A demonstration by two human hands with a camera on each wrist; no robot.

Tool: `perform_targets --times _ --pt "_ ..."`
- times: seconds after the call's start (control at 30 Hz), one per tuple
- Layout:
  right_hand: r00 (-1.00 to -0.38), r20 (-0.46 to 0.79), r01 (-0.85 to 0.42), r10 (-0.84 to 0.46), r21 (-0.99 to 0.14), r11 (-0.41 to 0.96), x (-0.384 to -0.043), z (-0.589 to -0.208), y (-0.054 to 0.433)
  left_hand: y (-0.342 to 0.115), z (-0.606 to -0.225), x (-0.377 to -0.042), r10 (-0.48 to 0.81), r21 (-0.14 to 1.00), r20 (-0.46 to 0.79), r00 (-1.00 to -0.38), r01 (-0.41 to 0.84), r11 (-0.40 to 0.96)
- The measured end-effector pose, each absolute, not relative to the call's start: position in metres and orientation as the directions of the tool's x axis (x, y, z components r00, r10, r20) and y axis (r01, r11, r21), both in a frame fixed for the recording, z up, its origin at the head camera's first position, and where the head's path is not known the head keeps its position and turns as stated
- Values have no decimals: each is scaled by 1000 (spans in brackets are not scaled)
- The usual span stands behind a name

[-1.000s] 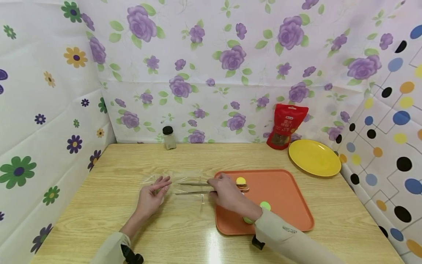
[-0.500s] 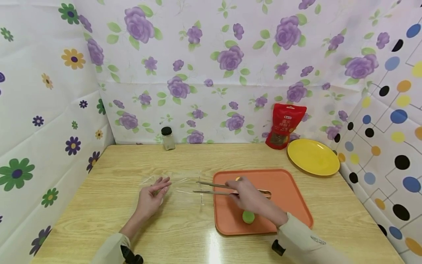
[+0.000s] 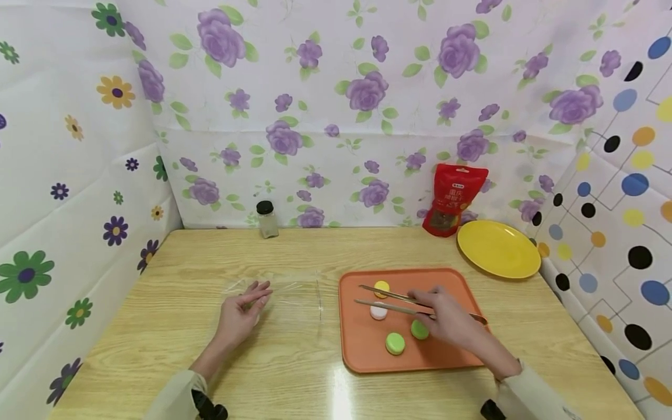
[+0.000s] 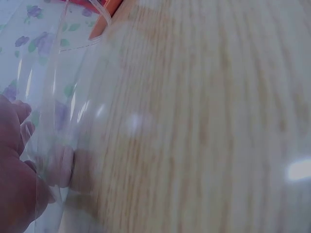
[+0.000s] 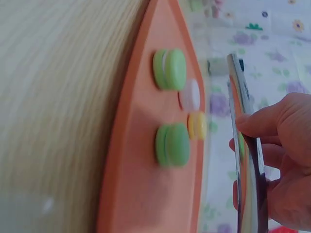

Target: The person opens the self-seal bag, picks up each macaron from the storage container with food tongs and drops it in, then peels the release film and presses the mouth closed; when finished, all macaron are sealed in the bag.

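My right hand grips a pair of metal tongs above the orange tray; the tips are spread with nothing visible between them. On the tray lie a yellow macaron, a whitish one, and two green macarons. Left of the tray, my left hand pinches a clear plastic bag, its mouth towards the tray. Through the film in the left wrist view, a pale pinkish round thing shows beside the fingers; it looks like a macaron.
A black-lidded jar stands at the back left of the wooden table. At the back right are a red pouch, upright against the cloth, and a yellow plate. Patterned cloth walls border the back and sides.
My right hand has drawn the tongs rightward, out of the bag's mouth and over the tray, uncovering macarons there. The left hand has stayed at the bag.
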State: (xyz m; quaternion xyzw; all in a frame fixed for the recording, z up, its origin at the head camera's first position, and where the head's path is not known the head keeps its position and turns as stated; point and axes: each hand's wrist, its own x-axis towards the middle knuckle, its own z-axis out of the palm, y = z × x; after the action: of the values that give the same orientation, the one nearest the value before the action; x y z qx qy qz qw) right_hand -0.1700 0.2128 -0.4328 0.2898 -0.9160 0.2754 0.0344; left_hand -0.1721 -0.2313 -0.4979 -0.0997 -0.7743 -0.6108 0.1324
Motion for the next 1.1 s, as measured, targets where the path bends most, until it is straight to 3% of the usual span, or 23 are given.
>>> perform_targets --times 0.57,0.77,1.1 --pt "-838 282 -546 -468 -422 723 -134 -446 303 -227 -490 -170 -4 880 389 -921 370 296" --pt "-804 353 -590 -479 -374 715 -126 -458 323 -221 -474 -162 2 879 390 -921 373 297" --pt "-786 385 -605 -483 -320 729 -124 -470 332 -229 -498 -174 -12 891 366 -930 347 292"
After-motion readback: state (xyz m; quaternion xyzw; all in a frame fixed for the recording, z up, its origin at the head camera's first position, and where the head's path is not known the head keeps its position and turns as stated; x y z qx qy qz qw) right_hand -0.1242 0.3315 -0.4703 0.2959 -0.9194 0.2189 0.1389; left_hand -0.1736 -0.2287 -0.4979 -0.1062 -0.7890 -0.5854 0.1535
